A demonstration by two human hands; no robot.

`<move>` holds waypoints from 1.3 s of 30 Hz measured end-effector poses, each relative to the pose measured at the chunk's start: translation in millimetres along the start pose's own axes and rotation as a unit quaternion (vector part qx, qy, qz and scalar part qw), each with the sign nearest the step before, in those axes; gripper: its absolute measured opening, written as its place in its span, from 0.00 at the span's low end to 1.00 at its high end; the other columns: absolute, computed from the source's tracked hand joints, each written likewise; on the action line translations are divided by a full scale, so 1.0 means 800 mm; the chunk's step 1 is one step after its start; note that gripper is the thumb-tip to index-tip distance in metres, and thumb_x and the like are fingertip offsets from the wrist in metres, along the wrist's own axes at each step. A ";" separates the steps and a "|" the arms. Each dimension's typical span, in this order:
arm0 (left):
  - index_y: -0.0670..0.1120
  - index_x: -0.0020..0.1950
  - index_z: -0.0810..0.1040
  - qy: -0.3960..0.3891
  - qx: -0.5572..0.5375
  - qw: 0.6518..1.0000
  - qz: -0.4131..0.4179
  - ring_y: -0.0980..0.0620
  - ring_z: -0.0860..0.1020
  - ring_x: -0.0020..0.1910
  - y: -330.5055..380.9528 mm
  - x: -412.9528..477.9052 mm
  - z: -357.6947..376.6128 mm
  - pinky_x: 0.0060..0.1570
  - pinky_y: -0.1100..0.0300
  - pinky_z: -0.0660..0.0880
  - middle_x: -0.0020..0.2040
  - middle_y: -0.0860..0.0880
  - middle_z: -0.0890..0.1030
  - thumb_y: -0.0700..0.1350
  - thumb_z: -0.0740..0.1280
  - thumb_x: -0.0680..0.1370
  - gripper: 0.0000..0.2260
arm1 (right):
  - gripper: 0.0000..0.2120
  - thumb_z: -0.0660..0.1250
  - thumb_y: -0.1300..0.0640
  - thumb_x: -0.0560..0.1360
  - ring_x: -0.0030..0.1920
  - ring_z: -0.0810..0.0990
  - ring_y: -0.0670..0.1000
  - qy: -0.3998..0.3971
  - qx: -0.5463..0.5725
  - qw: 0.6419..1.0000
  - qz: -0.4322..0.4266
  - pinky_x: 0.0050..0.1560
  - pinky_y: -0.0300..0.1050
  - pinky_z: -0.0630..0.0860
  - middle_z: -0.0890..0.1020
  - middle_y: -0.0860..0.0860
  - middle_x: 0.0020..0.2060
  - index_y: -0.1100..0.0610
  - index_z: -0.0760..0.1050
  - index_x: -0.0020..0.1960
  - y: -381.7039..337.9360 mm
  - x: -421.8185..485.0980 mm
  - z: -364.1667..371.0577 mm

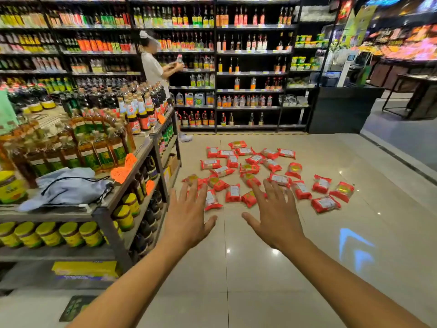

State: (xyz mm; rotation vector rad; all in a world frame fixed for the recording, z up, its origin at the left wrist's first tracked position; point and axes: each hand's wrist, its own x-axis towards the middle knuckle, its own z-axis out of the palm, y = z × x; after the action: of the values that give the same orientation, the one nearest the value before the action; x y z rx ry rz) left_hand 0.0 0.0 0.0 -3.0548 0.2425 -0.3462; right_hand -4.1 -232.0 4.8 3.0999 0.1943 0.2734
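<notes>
Both arms stretch out over the shop floor point(272, 292). The left hand point(188, 217) and the right hand point(274, 215) are held flat, backs up, fingers straight and spread wide, holding nothing. Beyond the fingertips a scatter of red packets point(260, 171) lies loose on the tiles, some overlapping. To the left stands a shelf point(132, 171) of bottles with a grey bag point(68, 185) on it. A person point(153, 67) stands at the far shelves.
</notes>
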 end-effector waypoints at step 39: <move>0.43 0.80 0.66 -0.005 0.026 0.999 -0.031 0.38 0.67 0.77 -0.104 0.613 0.225 0.75 0.35 0.62 0.78 0.40 0.69 0.69 0.57 0.78 0.40 | 0.41 0.50 0.28 0.78 0.81 0.54 0.58 -0.058 0.097 0.993 -0.045 0.77 0.63 0.54 0.57 0.56 0.82 0.50 0.51 0.83 0.047 0.671 0.232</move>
State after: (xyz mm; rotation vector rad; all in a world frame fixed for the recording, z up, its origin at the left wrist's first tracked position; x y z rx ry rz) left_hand 524.9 9.8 -62.5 -3.0162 0.1356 -0.3366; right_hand 557.3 -204.4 -83.7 3.2734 0.3784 0.0739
